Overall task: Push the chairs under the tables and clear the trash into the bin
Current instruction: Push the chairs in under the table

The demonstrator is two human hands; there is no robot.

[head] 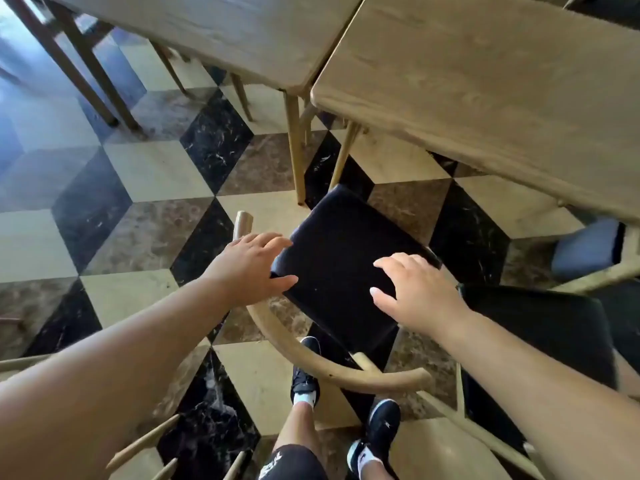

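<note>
A wooden chair with a black seat cushion (pixel 339 258) and a curved backrest rail (pixel 311 358) stands in front of me, its front edge close to the legs of two wooden tables (pixel 485 84). My left hand (pixel 251 266) hovers with fingers spread over the seat's left corner, beside the rail's left end. My right hand (pixel 417 292) is spread open above the seat's right side. Neither hand grips anything. No trash or bin is in view.
A second black-seated chair (pixel 540 334) stands close on the right, and a grey-seated one (pixel 585 247) sits partly under the right table. Another table (pixel 221 32) is at the back left. My feet (pixel 377 427) stand behind the chair on the chequered marble floor (pixel 138 174).
</note>
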